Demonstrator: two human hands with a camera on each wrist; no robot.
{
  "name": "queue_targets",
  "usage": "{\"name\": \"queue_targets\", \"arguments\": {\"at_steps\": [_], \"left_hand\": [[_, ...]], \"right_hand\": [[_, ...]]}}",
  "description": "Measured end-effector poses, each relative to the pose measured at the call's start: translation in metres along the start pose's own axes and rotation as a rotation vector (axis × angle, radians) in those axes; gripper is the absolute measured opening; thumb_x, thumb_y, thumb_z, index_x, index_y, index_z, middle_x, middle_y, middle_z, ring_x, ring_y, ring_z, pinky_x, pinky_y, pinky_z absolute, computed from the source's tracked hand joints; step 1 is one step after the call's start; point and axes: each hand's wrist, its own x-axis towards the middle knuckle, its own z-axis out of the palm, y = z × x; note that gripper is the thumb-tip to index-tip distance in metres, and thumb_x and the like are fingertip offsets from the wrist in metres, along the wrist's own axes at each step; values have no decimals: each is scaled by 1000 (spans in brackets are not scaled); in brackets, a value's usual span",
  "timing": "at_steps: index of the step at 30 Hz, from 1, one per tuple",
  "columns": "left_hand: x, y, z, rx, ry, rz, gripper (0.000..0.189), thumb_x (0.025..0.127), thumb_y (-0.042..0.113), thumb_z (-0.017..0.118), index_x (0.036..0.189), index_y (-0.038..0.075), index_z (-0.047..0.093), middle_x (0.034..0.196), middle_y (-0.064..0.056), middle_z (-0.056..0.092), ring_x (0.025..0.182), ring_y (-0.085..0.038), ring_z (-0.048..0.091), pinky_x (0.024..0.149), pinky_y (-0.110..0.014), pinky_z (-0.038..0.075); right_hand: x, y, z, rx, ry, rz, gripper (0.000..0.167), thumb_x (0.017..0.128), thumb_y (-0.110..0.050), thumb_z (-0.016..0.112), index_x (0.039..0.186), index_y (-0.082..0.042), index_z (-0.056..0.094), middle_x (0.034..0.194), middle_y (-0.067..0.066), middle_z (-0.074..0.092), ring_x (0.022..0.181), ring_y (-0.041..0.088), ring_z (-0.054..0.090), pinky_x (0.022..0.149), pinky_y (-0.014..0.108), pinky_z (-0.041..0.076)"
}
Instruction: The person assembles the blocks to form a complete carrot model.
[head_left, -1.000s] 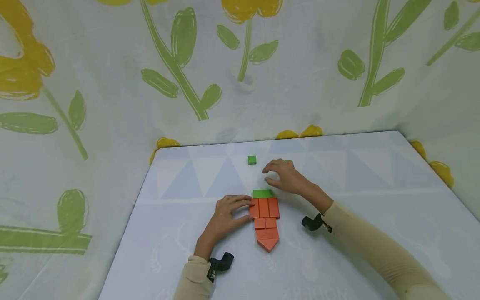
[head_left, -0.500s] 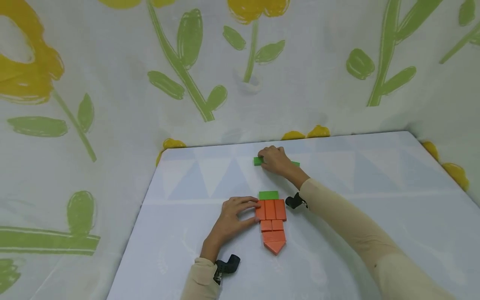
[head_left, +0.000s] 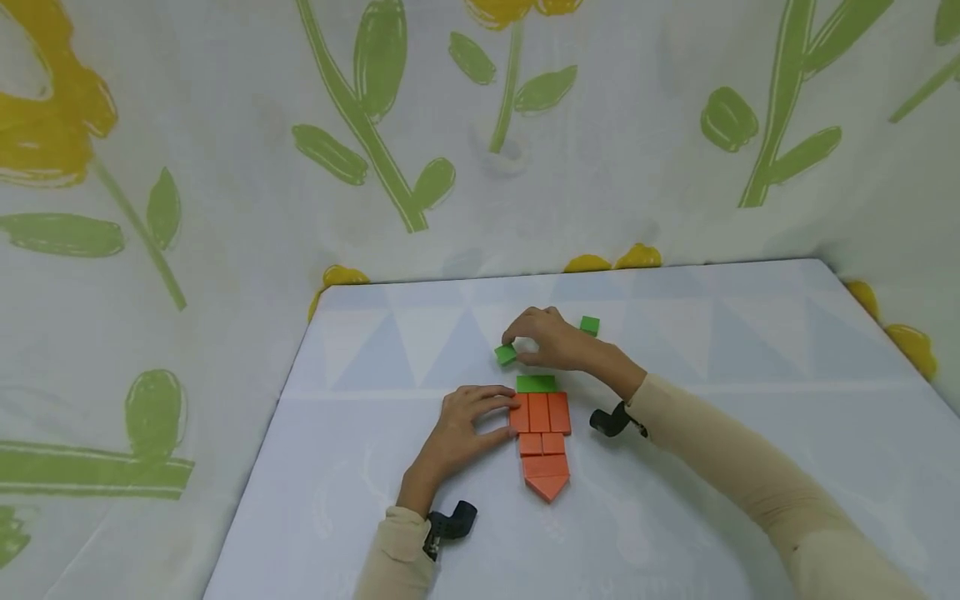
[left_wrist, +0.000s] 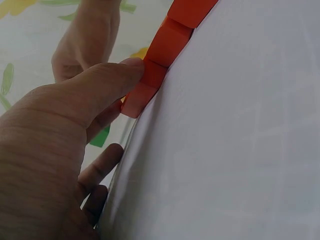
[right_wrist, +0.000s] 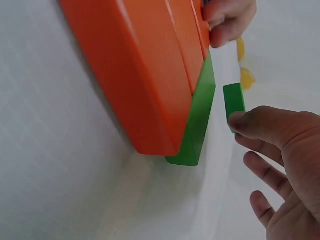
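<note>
Orange blocks form a carrot-like shape on the table, narrowing to a pointed orange block (head_left: pixel 547 487) nearest me. A green block (head_left: pixel 536 383) lies flush along its far end. My left hand (head_left: pixel 463 425) holds the left orange block (head_left: pixel 519 413) of the top row, thumb at its near corner and fingertips at its far part. Just beyond the green block, my right hand (head_left: pixel 551 340) pinches a small green block (head_left: pixel 506 355) between thumb and index finger. In the right wrist view this small block (right_wrist: pixel 233 100) shows apart from the shape, the other fingers loosely bent.
Another small green block (head_left: pixel 589 325) lies behind the right hand, toward the table's back edge. The pale table (head_left: pixel 675 483) carries a triangle pattern along its far side. Behind it hangs a flower-printed cloth (head_left: pixel 615 175).
My right hand reached to the far small green block, took it between thumb and finger, and brought it nearer to the orange shape. The left hand stayed at the top-row block.
</note>
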Motion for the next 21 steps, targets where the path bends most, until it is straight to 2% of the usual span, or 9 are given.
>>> {"name": "queue_targets", "arguments": {"at_steps": [6, 11, 16, 21], "left_hand": [[0, -1, 0, -3, -2, -8, 43, 91, 40, 74, 131, 25, 67, 138, 15, 56, 126, -13, 45, 105, -51, 29], [0, -1, 1, 6, -17, -6, 42, 91, 42, 73, 130, 26, 68, 138, 14, 56, 127, -13, 45, 104, -50, 30], [1, 1, 1, 6, -20, -5, 42, 92, 42, 73, 130, 26, 68, 139, 14, 56, 127, -13, 44, 105, -50, 29], [1, 2, -1, 14, 1, 0, 41, 91, 39, 74, 129, 25, 68, 137, 12, 58, 126, -15, 46, 104, -52, 30]], "right_hand": [[-9, -5, 2, 1, -29, -29, 27, 91, -11, 71, 118, -13, 73, 120, -2, 69, 122, 23, 52, 99, 49, 35], [-13, -2, 8, -12, -63, -31, 26, 93, -10, 70, 119, -15, 73, 120, -5, 69, 121, 22, 52, 97, 48, 35], [-16, -2, 10, -24, -88, -21, 29, 92, -6, 70, 120, -14, 72, 124, -1, 67, 123, 23, 52, 96, 48, 36], [-20, -4, 3, -15, -66, 9, 32, 92, -7, 69, 124, -13, 68, 131, 4, 62, 127, 26, 49, 98, 50, 35]]}}
